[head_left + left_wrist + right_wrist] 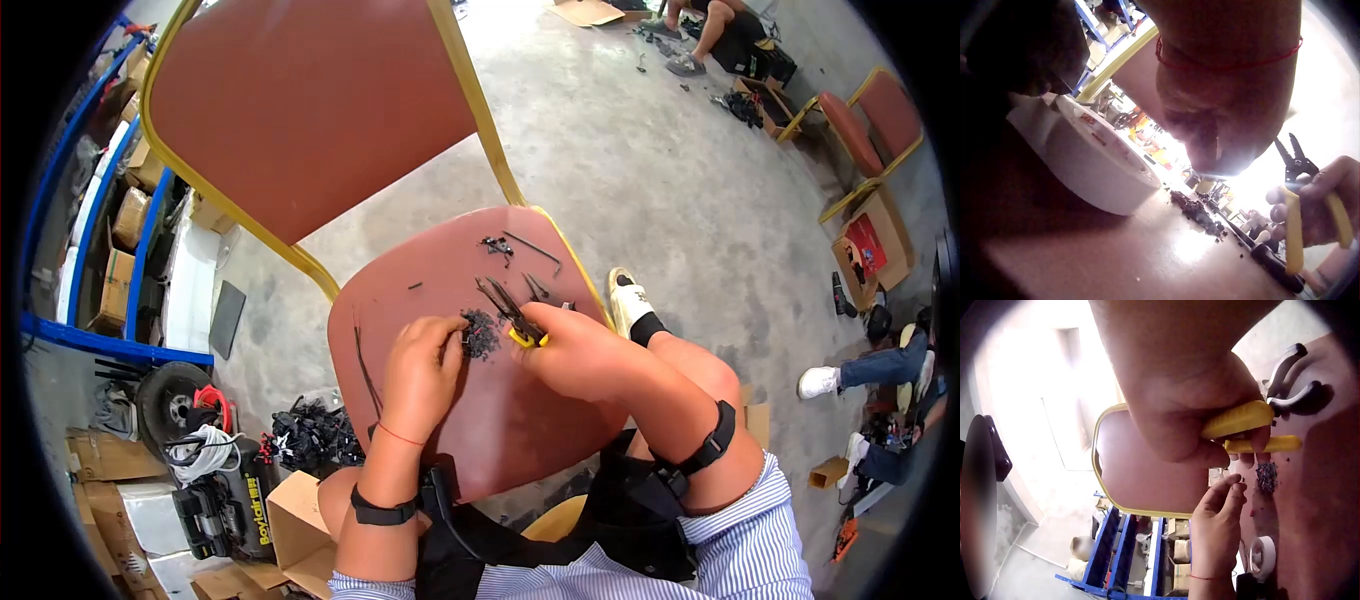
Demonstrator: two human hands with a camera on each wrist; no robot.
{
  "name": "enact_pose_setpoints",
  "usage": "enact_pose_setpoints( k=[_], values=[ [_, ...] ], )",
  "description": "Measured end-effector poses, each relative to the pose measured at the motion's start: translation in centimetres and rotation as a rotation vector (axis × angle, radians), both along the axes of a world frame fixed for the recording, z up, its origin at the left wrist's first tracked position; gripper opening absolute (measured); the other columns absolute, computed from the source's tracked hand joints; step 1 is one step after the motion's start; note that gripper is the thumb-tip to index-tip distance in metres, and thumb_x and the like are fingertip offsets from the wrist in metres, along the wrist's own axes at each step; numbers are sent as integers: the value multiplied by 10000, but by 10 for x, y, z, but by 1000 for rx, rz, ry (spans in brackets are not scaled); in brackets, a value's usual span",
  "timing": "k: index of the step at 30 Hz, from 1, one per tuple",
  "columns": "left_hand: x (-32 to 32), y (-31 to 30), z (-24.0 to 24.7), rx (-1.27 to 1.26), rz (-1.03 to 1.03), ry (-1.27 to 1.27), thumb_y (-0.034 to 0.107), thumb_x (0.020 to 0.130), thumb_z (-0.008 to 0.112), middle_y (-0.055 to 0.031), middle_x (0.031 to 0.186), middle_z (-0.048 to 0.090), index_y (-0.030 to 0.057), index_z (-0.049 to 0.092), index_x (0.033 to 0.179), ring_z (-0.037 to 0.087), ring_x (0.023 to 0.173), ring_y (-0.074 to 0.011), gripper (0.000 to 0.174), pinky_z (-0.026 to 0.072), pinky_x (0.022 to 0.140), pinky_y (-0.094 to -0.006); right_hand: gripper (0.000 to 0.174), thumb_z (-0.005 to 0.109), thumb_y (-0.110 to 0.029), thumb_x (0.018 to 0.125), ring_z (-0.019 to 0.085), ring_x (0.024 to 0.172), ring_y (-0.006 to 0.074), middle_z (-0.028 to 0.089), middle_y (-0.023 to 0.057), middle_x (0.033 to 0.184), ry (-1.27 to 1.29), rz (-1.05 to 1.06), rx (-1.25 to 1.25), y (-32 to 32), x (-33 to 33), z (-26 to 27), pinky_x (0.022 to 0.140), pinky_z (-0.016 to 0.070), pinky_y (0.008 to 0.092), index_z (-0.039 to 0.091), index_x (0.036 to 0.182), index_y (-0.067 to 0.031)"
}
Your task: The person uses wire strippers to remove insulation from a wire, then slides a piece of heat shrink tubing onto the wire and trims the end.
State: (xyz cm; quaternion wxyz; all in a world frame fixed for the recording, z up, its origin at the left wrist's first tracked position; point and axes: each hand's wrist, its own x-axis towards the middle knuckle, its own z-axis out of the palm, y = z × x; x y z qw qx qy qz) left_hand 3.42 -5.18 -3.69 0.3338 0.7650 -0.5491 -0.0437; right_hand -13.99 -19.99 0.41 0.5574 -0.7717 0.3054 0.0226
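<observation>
My right hand (575, 350) grips wire strippers (1241, 420) by their yellow handles. Their dark jaws stand apart and point away from me, over the chair seat (500, 430). To the left, my left hand (425, 365) holds thumb and forefinger together beside a heap of small black clippings (481, 336). A tiny dark piece shows at those fingertips in the right wrist view; its kind is too small to tell. Behind the strippers lie pliers (1297, 394) with black-and-white handles. A white tape roll (1097, 162) stands on the seat near my left wrist.
Toward the seat's back lie a thin dark rod (532, 253) and a cluster of small black parts (496, 248). Long dark strands (366, 365) lie at its left. The chair's backrest (320, 100) rises ahead. Blue shelving (140, 250) stands left; other people sit at the right.
</observation>
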Motion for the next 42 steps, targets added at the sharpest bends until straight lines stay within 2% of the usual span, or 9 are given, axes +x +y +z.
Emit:
enact_pose_setpoints(
  k=[2, 6, 16, 22, 25, 26, 30, 34, 42],
  values=[
    [1, -1, -3, 17, -4, 15, 37, 943, 691, -138, 1008, 727, 10, 725, 1074, 699, 819, -244, 137, 557, 769, -337, 257, 648, -209, 1004, 667, 959, 336, 690, 208, 1000, -16, -4, -21, 0, -1, -4, 824, 506, 411, 615, 1159, -6],
    [-6, 0, -3, 104, 136, 407, 67, 970, 708, -103, 1022, 748, -12, 719, 1071, 661, 781, -128, 129, 541, 757, -284, 259, 649, -224, 1010, 665, 915, 327, 689, 198, 964, -4, -2, -2, 1, 2, -4, 802, 510, 403, 619, 1151, -9],
    [-8, -4, -5, 81, 137, 406, 96, 913, 767, -116, 877, 712, 23, 736, 1028, 651, 738, -190, 139, 524, 703, -316, 302, 662, -203, 1009, 667, 976, 246, 715, 144, 1047, 42, -51, 138, -1, 3, 14, 846, 516, 369, 635, 1252, -26],
    [-11, -1, 15, 62, 165, 699, 87, 968, 737, -51, 974, 743, -26, 719, 1086, 657, 863, -112, 164, 530, 817, -266, 317, 647, -120, 992, 667, 1114, 266, 713, 158, 1154, 40, -68, 134, 1, 2, 8, 936, 510, 362, 625, 1296, -29],
    [-14, 6, 20, -174, 161, 822, 98, 987, 731, -66, 994, 753, -14, 727, 1088, 675, 880, -119, 151, 548, 805, -276, 358, 625, -76, 985, 663, 1166, 278, 704, 176, 1201, -20, -49, 46, 10, -2, 16, 955, 506, 369, 594, 1338, -21],
    [-16, 9, 23, -200, 169, 941, 93, 984, 733, -69, 1006, 750, -2, 722, 1102, 671, 886, -122, 152, 542, 816, -273, 426, 608, -1, 934, 638, 1186, 336, 666, 208, 1231, -113, -54, 58, 13, -1, 11, 970, 500, 403, 556, 1357, -13],
    [-22, 21, 35, -257, 178, 1320, 88, 980, 736, -84, 1025, 744, 31, 702, 1147, 660, 878, -129, 179, 534, 811, -262, 580, 567, 123, 763, 557, 1149, 439, 576, 241, 1233, -323, -69, -381, 33, 3, -1, 984, 475, 464, 517, 1330, 11],
    [-24, 28, 37, -311, 127, 1556, 44, 1001, 694, -85, 1042, 741, 17, 691, 1197, 660, 886, -129, 198, 546, 813, -254, 633, 556, 139, 721, 526, 1137, 441, 552, 235, 1220, -385, -116, -535, 45, 13, -6, 1016, 447, 478, 502, 1341, 26],
    [-19, 33, 27, -363, 52, 1612, 50, 1011, 677, -67, 1068, 708, 9, 683, 1170, 643, 909, -125, 164, 522, 809, -238, 695, 595, 122, 692, 459, 1221, 465, 505, 245, 1259, -365, -102, -677, 55, 25, -3, 1079, 402, 508, 473, 1372, 40]
  ],
)
